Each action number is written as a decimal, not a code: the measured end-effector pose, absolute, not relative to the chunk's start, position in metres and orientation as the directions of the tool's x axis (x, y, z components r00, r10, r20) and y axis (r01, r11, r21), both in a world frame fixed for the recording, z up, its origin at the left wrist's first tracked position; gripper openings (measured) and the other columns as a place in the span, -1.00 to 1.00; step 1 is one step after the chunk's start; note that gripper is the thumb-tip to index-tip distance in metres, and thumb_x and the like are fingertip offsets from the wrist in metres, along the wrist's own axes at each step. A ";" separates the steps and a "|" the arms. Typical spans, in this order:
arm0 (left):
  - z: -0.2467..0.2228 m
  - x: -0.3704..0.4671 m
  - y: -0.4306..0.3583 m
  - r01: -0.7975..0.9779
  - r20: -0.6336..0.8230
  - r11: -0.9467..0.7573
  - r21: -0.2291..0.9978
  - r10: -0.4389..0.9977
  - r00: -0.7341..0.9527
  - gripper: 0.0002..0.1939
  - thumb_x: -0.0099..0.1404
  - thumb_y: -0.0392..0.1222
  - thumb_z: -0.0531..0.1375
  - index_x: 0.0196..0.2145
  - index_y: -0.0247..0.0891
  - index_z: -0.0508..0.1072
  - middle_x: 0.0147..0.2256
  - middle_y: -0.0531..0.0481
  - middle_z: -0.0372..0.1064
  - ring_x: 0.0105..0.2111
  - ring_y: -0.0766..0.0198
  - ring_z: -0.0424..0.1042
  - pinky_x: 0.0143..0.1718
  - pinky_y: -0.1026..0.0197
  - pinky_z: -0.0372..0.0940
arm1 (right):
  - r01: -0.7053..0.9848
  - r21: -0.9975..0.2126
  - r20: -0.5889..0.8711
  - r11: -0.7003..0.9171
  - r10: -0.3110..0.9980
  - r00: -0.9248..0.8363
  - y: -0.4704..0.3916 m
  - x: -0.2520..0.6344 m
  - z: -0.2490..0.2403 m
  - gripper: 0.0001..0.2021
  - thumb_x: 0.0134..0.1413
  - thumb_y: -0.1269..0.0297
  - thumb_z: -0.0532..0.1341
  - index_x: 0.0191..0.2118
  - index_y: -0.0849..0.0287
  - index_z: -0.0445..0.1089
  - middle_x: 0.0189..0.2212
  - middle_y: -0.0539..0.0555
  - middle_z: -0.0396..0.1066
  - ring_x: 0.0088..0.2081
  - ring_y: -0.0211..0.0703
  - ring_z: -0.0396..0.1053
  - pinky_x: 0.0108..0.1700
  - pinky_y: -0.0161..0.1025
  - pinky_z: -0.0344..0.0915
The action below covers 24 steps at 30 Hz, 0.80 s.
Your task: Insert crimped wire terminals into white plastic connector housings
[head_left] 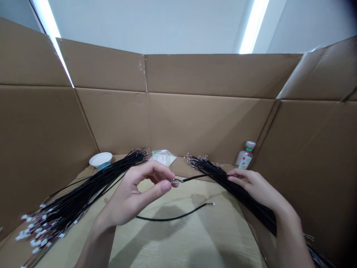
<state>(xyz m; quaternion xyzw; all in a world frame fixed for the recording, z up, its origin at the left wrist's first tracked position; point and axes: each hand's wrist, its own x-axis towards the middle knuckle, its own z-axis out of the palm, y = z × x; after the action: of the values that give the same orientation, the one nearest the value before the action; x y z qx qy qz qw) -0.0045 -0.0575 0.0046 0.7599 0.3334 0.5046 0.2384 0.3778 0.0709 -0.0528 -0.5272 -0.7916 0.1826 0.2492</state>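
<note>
A black cable (195, 177) is stretched between my two hands above the table. My left hand (131, 193) is closed on its end, thumb and fingers around the thin multicoloured wires (176, 181) that come out of the black sheath. My right hand (252, 184) pinches the same cable farther along, in front of the right-hand bundle of black cables (237, 191). Below my left hand a single loose cable (173, 219) lies curved on the table, a small white connector (213, 204) at its right end. Its left part is hidden behind my hand.
On the left lies a large bundle of black cables (92, 184), with white connectors (39, 230) at the near end. Behind stand a white bowl (100, 159), a clear plastic bag (164, 157) and a bottle (245, 156). Cardboard walls (206, 126) surround the table (156, 247).
</note>
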 end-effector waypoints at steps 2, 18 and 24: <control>0.004 -0.005 -0.057 0.258 0.604 -0.660 0.706 0.751 0.269 -0.93 0.48 -0.18 0.31 -0.11 -0.01 0.57 -0.22 0.20 0.60 -0.23 0.48 0.53 -0.18 0.47 0.40 | 0.745 -0.550 0.199 0.377 0.926 -0.321 0.071 0.377 -0.053 -0.65 0.35 -0.10 0.16 -0.10 0.00 0.57 -0.05 0.08 0.63 0.00 0.16 0.52 0.09 0.04 0.37; 0.002 -0.007 -0.057 0.227 0.560 -0.611 0.759 0.790 0.251 -0.96 0.51 -0.17 0.28 -0.12 -0.07 0.56 -0.23 0.14 0.60 -0.22 0.41 0.59 -0.17 0.39 0.42 | 0.746 -0.543 0.195 0.386 0.922 -0.335 0.070 0.377 -0.053 -0.65 0.36 -0.08 0.15 -0.11 0.01 0.58 -0.05 0.09 0.65 -0.01 0.17 0.54 0.10 0.02 0.40; 0.001 -0.007 -0.057 0.223 0.553 -0.602 0.767 0.796 0.246 -0.96 0.50 -0.16 0.29 -0.12 -0.09 0.56 -0.23 0.09 0.59 -0.22 0.36 0.60 -0.20 0.34 0.42 | 0.742 -0.545 0.208 0.392 0.920 -0.333 0.068 0.375 -0.050 -0.66 0.35 -0.07 0.17 -0.13 0.01 0.59 -0.07 0.09 0.66 -0.03 0.17 0.56 0.07 0.02 0.43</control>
<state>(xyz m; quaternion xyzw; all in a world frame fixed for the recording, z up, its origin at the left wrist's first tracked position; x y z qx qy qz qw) -0.0071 -0.0574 0.0015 0.7372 0.3456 0.5074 0.2823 0.3745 0.0678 -0.0499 -0.5215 -0.7964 0.1796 0.2482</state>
